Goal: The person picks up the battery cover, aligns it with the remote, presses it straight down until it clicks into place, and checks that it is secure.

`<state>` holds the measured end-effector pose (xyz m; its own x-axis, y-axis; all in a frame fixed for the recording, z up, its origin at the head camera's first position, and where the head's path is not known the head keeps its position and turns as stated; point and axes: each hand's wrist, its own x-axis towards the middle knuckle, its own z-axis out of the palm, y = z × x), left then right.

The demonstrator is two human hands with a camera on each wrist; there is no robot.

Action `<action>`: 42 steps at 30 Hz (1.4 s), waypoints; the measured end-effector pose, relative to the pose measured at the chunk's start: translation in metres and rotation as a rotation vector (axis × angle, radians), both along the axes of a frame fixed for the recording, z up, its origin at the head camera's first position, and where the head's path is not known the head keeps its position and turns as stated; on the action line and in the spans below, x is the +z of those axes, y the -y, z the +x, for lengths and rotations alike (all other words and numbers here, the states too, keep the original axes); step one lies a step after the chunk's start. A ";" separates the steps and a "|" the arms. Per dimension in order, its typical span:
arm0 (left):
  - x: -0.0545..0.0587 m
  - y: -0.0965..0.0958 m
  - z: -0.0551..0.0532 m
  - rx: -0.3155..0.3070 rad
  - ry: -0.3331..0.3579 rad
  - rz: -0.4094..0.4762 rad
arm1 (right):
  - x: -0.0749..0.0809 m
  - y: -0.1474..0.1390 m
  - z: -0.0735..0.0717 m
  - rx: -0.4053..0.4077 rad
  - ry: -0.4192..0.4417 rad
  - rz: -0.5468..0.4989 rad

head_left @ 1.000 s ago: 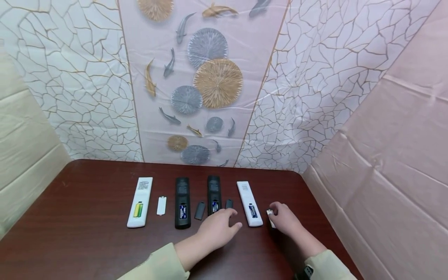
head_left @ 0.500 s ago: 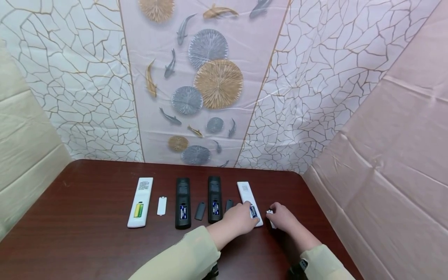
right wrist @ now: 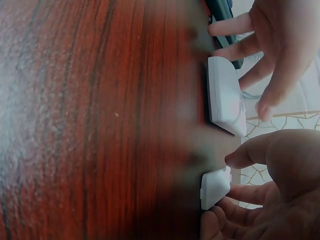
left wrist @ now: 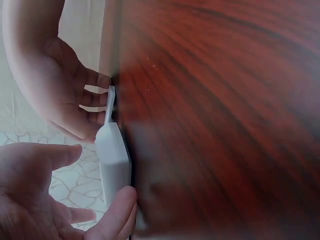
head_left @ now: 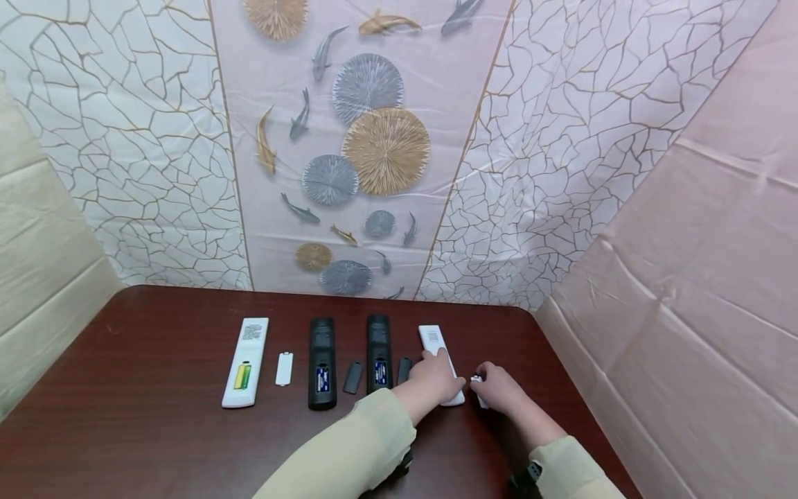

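My left hand (head_left: 431, 378) is over the rightmost white remote control (head_left: 431, 337), covering its battery bay in the head view. In the left wrist view its fingertips rest along one side of the remote (left wrist: 115, 160), and the thumb is raised apart from the other side. My right hand (head_left: 501, 389) holds a small white battery cover (head_left: 479, 392) at the table, just right of that remote. Thumb and fingers sit at opposite edges of the cover (right wrist: 216, 187) in the right wrist view.
Left of my hands lie two black remotes (head_left: 321, 346) (head_left: 378, 339) with blue batteries showing and two dark covers (head_left: 352, 378) (head_left: 404, 369). Farther left are another white remote (head_left: 251, 346) with yellow-green batteries and its white cover (head_left: 284, 369). A patterned cloth backs the brown table (head_left: 168, 430).
My left hand has moved right, from beside the right black remote to over the rightmost white remote. My right hand stays at the white cover, nearly still.
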<state>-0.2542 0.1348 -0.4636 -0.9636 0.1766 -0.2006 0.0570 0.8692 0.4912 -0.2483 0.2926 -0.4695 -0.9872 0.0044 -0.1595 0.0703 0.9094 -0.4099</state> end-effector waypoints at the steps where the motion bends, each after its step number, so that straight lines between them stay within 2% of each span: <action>1: -0.001 -0.002 -0.002 0.008 0.000 -0.005 | -0.001 0.000 0.000 0.000 -0.002 0.001; 9: -0.005 -0.010 -0.013 0.073 -0.035 -0.041 | -0.001 0.002 0.000 -0.004 -0.018 -0.012; 17: -0.005 -0.014 -0.018 0.071 -0.034 -0.112 | 0.001 0.002 0.003 0.005 -0.015 -0.007; 24: 0.000 -0.017 -0.019 0.072 -0.001 -0.123 | 0.002 0.002 0.003 0.001 -0.013 -0.010; 28: 0.001 -0.016 -0.018 0.098 -0.002 -0.070 | -0.001 0.001 0.002 0.002 -0.021 0.003; 34: -0.001 -0.012 -0.017 0.133 -0.017 0.058 | -0.003 -0.001 0.001 0.028 -0.058 0.039; 42: -0.012 -0.009 -0.022 0.166 0.020 0.238 | -0.003 -0.003 0.004 0.015 -0.066 0.005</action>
<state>-0.2760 0.1440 -0.4760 -0.9796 0.0610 -0.1917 -0.0882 0.7262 0.6818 -0.2445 0.2955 -0.4723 -0.9955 -0.0101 -0.0943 0.0294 0.9122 -0.4086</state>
